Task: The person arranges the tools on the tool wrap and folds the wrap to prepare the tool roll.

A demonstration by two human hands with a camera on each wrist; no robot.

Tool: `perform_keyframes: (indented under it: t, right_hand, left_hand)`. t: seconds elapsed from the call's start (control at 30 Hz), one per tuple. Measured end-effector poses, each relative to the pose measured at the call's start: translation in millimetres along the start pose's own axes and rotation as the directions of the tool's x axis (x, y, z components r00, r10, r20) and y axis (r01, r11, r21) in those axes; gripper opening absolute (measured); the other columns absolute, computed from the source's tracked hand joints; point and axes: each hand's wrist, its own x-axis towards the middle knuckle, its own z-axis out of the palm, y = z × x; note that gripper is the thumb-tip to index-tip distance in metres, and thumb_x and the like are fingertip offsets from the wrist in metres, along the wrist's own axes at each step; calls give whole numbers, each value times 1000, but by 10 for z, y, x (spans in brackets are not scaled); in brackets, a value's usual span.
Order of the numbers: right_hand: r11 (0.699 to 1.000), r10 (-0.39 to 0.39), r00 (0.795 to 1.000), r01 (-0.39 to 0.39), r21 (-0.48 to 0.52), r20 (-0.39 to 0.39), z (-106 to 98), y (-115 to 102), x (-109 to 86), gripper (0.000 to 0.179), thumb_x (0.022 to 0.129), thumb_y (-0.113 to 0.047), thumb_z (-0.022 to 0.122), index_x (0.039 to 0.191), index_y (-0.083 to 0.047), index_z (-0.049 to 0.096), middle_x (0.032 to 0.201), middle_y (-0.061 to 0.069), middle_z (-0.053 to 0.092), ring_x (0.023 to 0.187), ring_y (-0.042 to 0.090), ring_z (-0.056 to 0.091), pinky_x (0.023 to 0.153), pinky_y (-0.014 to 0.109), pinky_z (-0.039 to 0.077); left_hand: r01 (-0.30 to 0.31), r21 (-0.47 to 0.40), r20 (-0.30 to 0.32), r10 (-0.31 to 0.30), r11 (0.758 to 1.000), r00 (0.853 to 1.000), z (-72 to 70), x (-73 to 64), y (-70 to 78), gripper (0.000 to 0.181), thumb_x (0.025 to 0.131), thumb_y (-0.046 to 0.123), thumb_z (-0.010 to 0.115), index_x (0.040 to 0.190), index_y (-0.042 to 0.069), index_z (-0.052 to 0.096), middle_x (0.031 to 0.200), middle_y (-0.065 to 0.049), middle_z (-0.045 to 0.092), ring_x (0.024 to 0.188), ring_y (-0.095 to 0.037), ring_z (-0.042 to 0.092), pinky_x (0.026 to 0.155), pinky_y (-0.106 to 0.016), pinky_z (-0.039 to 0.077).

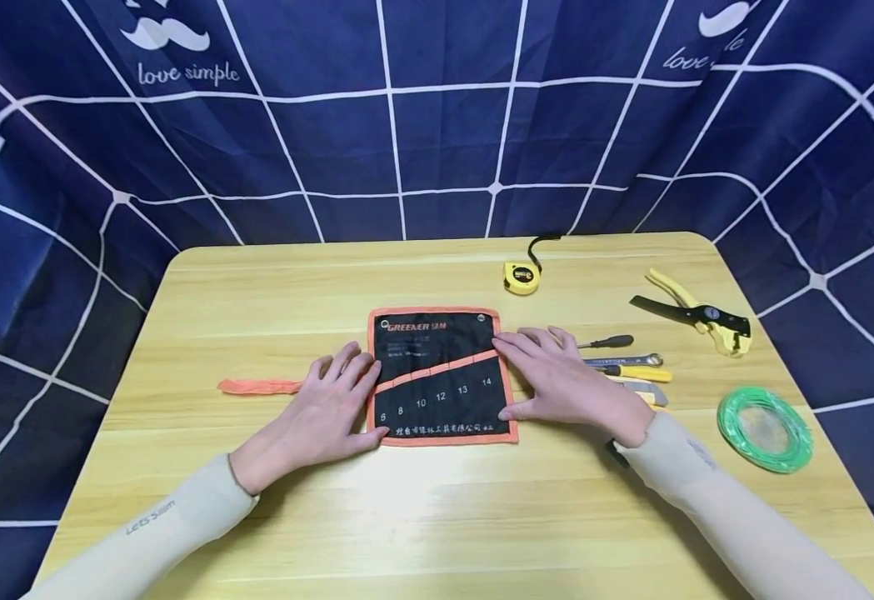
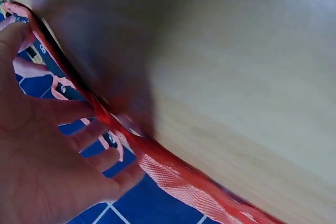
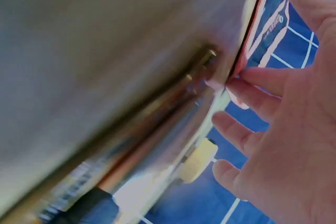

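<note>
Pouch (image 1: 440, 382) lies flat, GREENER end (image 1: 416, 327) pointing forward, long axis unclear.

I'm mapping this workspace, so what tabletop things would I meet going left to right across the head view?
Orange strap → black pouch → tape measure → wrench → yellow-and-black hand tool → green coil.

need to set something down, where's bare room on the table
Widest: the table in front of the black pouch, between the sleeves. Also the far left, beyond the orange strip. Crowded: just right of the right hand, where a wrench and other tools bunch.
</note>
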Motion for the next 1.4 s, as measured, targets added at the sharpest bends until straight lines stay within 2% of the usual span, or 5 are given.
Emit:
perform_keyframes:
  t: [0.23,0.37,0.67,1.03,1.4]
  right_hand:
    - [1000,-3,1000,3,-25,15,-68,0,91,104,87,-66,85,160,-1,51,165,16,44,152,44,34,118,72,19]
    - [999,44,999,-44,-5,19,-71,21,101,99,89,-67,83,158,-3,53,173,19,35,160,48,21,118,72,21]
    - [999,52,998,-51,17,-40,-33,32,91,86,91,-65,82,150,-7,59,162,18,49,152,48,36,110,73,31]
    - [997,74,995,-74,10,-73,-46,3,153,58,106,-47,71,142,-3,65,148,19,55,140,43,44,104,65,35]
    - [996,41,995,-34,77,-93,-68,70,93,23,111,-22,65,131,-15,73,151,15,57,143,42,45,102,64,36]
  left_hand:
    - [15,-24,-11,-15,1000,1000,-54,55,-61,80,92,53,81,145,-4,63,150,-20,58,145,-47,45,106,-64,44]
    - [42,-47,-60,-45,998,997,-66,87,-101,58,91,42,88,125,0,69,143,-20,59,144,-48,45,104,-65,44]
    - [32,-86,-129,-43,996,991,-50,66,-137,21,92,21,90,97,10,74,102,-6,58,98,-31,49,82,-45,38]
    - [112,-99,-108,-122,989,987,-94,61,-105,49,92,48,85,101,1,74,91,-5,52,90,-30,50,77,-43,40]
    - [111,-144,-127,-130,983,983,-52,128,-113,68,89,45,86,125,-11,70,99,-13,54,94,-35,48,81,-44,43]
